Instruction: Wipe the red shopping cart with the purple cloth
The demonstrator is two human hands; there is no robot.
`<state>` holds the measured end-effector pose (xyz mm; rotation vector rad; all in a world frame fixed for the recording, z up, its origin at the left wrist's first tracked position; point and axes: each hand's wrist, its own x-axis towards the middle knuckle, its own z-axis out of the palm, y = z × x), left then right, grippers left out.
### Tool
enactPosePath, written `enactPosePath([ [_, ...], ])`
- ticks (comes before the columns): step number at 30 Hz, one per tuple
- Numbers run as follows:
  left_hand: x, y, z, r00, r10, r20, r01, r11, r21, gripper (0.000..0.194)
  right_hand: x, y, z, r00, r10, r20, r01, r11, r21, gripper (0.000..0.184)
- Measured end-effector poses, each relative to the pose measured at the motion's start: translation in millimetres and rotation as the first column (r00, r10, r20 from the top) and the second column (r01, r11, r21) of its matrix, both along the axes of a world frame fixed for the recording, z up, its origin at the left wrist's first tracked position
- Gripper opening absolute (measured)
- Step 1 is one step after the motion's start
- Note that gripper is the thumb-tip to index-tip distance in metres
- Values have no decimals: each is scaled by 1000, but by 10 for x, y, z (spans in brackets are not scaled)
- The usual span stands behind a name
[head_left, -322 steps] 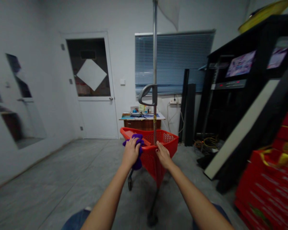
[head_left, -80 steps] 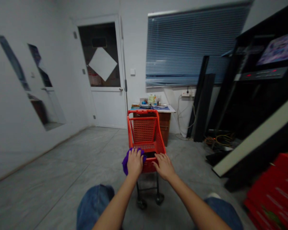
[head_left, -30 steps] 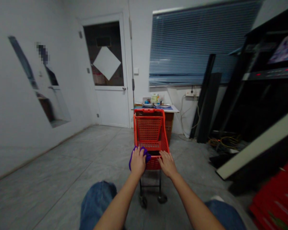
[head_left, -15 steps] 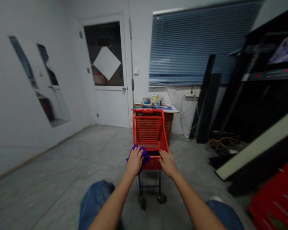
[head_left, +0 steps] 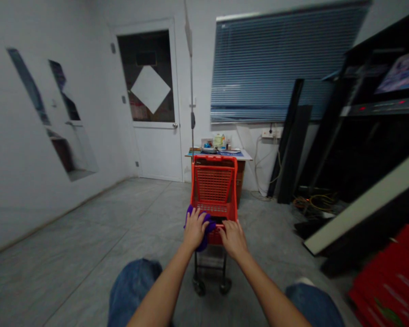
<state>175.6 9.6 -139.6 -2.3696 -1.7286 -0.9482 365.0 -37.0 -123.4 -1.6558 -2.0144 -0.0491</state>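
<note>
A small red plastic shopping cart (head_left: 214,186) stands on the grey floor in front of me, with a thin metal pole (head_left: 191,91) rising from its far end. My left hand (head_left: 195,230) presses a purple cloth (head_left: 206,227) against the near left rim of the cart, fingers curled over the cloth. My right hand (head_left: 233,237) rests on the near right rim, fingers bent over the edge. Both my knees in blue jeans show at the bottom.
A small desk (head_left: 240,159) with clutter stands behind the cart under the blue window blind (head_left: 276,68). A white door (head_left: 153,104) is at the back left. Black boards, a dark cabinet (head_left: 378,113) and cables fill the right; red boxes (head_left: 391,277) sit at the lower right.
Over ten seconds the cart turned from side-on to end-on facing away from me. In the last second both hands drew slightly closer together on the near rim.
</note>
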Motion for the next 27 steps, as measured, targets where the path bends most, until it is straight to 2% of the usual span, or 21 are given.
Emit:
enactPosePath([
  [4, -368, 27, 105, 1000, -7, 29, 9, 996, -94, 36, -108, -79, 53, 990, 135, 48, -132, 990, -49, 50],
  [6, -465, 23, 157, 999, 19, 40, -14, 994, -110, 35, -86, -67, 90, 989, 130, 74, -126, 990, -63, 55],
  [9, -403, -42, 194, 999, 30, 39, -26, 995, -99, 33, -35, -27, 117, 991, 96, 95, -88, 993, -84, 58],
  [14, -97, -195, 166, 997, -77, 21, 78, 994, -75, 33, -53, -40, 75, 988, 115, 98, -108, 991, -76, 59],
  [16, -124, -179, 167, 993, -116, 12, 116, 989, -86, 35, -60, -63, 55, 989, 113, 91, -107, 992, -64, 59],
  [18, -259, -101, 190, 993, -116, -4, 115, 988, -105, 34, -58, -78, 41, 989, 121, 87, -116, 991, -60, 59],
  [22, -554, 91, 261, 1000, -20, -9, 19, 994, -104, 33, -83, -92, 24, 988, 135, 73, -130, 989, -77, 59],
  [24, -561, 109, 269, 1000, 19, -10, -19, 996, -83, 34, -124, -99, 15, 990, 127, 59, -122, 989, -82, 60],
  [27, -359, -10, 213, 999, 29, -18, -30, 999, -39, 35, -184, -113, -3, 994, 102, 39, -99, 992, -79, 63],
])
